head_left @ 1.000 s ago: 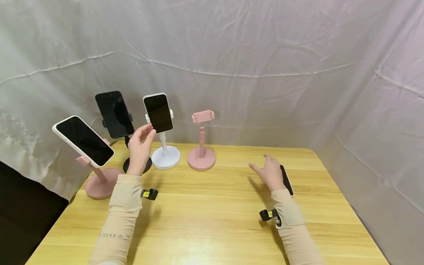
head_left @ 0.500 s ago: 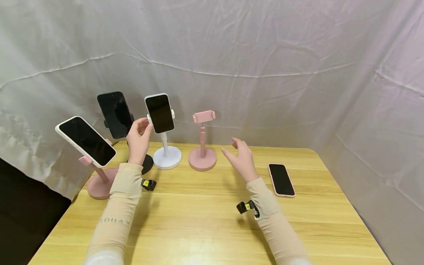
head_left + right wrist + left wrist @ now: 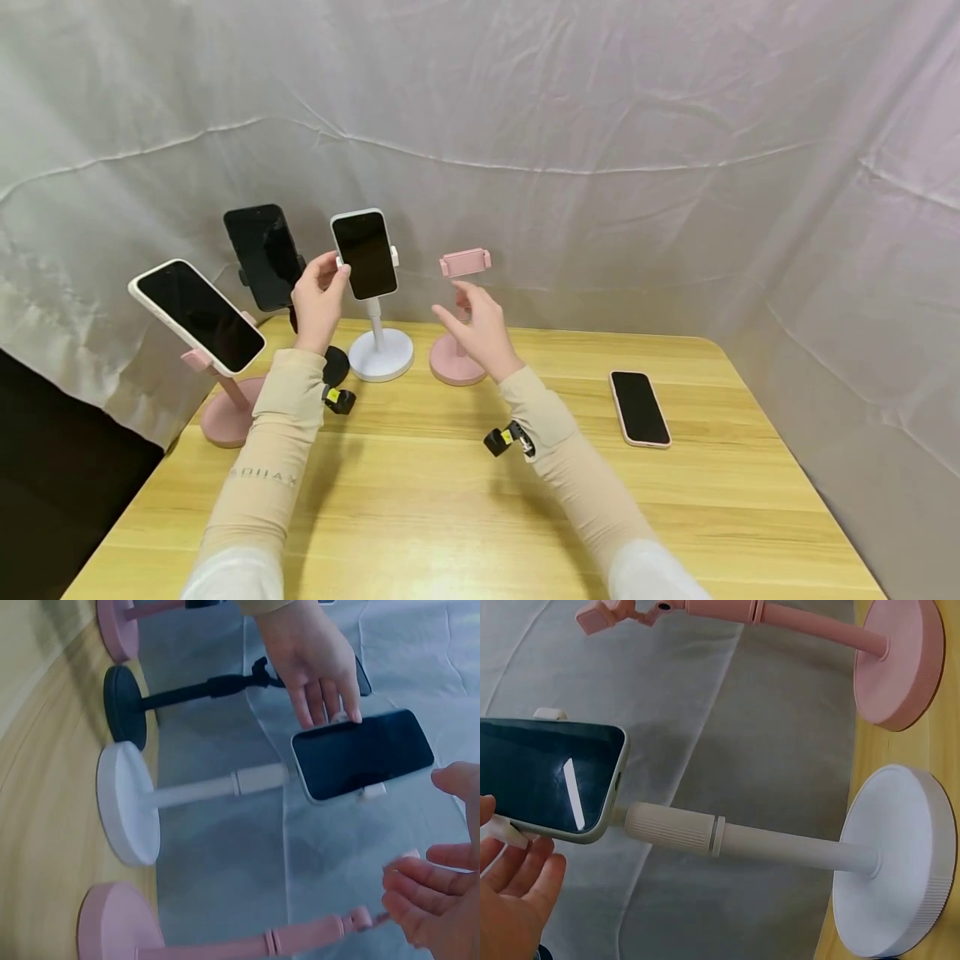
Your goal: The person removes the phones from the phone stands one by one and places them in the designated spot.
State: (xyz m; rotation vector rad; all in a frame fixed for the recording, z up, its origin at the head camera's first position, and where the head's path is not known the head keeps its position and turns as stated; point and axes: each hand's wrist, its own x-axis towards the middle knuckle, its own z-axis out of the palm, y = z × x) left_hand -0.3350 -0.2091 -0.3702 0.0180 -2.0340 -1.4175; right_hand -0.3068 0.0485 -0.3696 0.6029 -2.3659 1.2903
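Observation:
A phone in a pale case point(image 3: 365, 254) sits upright in the clamp of the white stand point(image 3: 381, 356). My left hand point(image 3: 318, 304) is at the phone's left edge; in the left wrist view its thumb and fingers pinch the white clamp arm point(image 3: 508, 831) there. Reaching across in front of the second pink stand point(image 3: 453, 367), my right hand point(image 3: 483, 333) has its thumb and fingers spread and holds nothing. It hides part of that stand's post, below the phoneless pink clamp point(image 3: 465, 262). The right wrist view shows this hand point(image 3: 442, 885) right of the white stand's phone.
At the left, a pink stand point(image 3: 228, 417) bears a tilted white-cased phone point(image 3: 201, 317), and a black phone point(image 3: 264, 257) is on a black stand point(image 3: 337, 367) behind. Another phone point(image 3: 640, 408) lies flat on the right of the wooden table point(image 3: 720, 500). Grey cloth hangs behind.
My right hand has moved left from beside the flat phone to the second pink stand. My left hand has risen slightly to the white stand's clamp.

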